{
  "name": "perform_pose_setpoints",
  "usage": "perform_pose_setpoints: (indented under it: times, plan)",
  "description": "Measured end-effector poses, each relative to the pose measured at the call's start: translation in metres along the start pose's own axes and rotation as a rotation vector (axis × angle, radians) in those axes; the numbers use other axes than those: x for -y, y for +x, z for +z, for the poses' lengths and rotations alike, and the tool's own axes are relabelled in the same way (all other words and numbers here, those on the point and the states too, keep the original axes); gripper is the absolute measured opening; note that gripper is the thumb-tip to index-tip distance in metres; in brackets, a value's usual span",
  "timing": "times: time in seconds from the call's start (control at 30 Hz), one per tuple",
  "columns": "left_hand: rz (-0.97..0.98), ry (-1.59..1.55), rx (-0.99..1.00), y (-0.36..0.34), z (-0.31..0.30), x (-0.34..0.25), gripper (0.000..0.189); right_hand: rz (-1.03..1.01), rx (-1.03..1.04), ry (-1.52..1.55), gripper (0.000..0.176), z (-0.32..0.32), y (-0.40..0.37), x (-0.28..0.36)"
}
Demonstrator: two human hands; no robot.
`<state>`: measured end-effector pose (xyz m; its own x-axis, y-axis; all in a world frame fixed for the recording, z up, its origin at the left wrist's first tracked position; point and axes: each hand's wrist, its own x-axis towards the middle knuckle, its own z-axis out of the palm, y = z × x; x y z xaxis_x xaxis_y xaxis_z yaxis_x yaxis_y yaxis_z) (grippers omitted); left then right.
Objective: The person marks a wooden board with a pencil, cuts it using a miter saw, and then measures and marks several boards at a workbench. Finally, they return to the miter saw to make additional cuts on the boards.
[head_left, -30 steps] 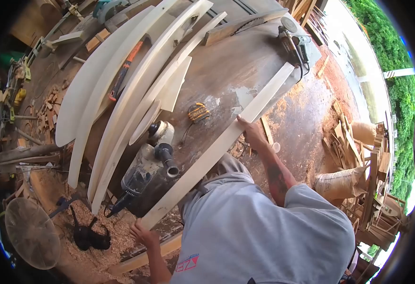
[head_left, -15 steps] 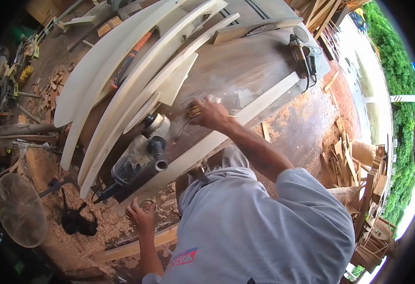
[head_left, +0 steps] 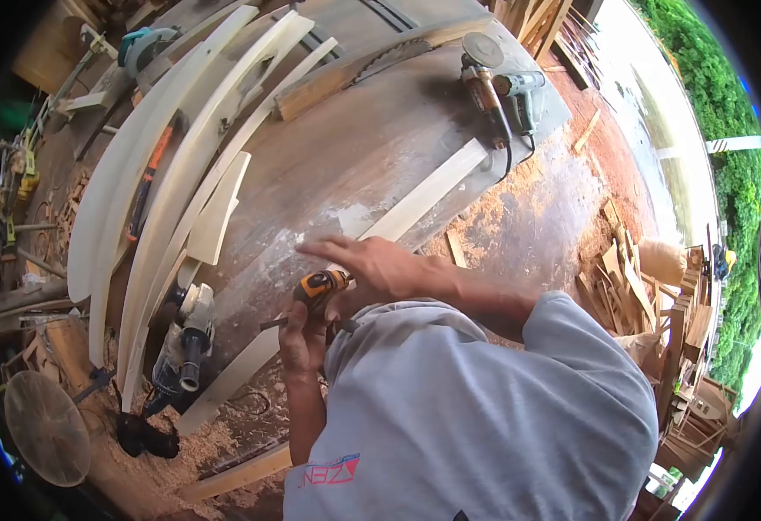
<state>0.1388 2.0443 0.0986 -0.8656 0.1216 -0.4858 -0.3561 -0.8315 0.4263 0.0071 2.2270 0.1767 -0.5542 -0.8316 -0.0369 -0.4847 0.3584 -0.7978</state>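
Note:
My left hand (head_left: 301,343) is wrapped round the lower end of a yellow and black tool (head_left: 320,285), close in front of the grey shirt. A thin dark piece sticks out to the left of that hand. Just above and right of the tool is my right hand (head_left: 367,265), its fingers stretched out to the left and its thumb low beside the tool. Whether the thumb touches the tool cannot be made out. A long pale wooden board (head_left: 428,193) runs diagonally beneath both hands along the table's near edge.
Curved white wooden pieces (head_left: 168,169) lie at the left, with an orange-handled tool (head_left: 148,182) among them. A grinder (head_left: 191,339) is at the lower left. Two power tools (head_left: 489,104) rest on the table (head_left: 380,130) at the upper right. Scrap wood (head_left: 628,282) is piled on the right.
My left hand has risen from the lower table edge and now holds the yellow and black tool. My right hand has come closer to the body and spread its fingers. The view has shifted.

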Motion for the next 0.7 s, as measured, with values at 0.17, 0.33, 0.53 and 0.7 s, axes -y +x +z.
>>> perform_pose_setpoints:
  times: [0.17,0.33,0.53,0.7]
  plan:
    - [0.099,0.136,0.256,0.024,0.046,0.008,0.056,0.389,0.036,0.399,0.061,-0.030,-0.053,-0.031]
    - [0.029,0.861,0.130,0.038,0.075,0.003,0.079,0.379,-0.107,0.353,0.037,-0.015,-0.072,-0.053]
    - [-0.035,1.361,0.199,0.026,0.082,-0.003,0.082,0.415,0.028,0.480,0.036,-0.023,-0.079,-0.052]
    - [-0.004,1.595,0.043,-0.015,0.017,-0.037,0.065,0.541,-0.252,0.502,0.031,-0.060,-0.101,-0.133]
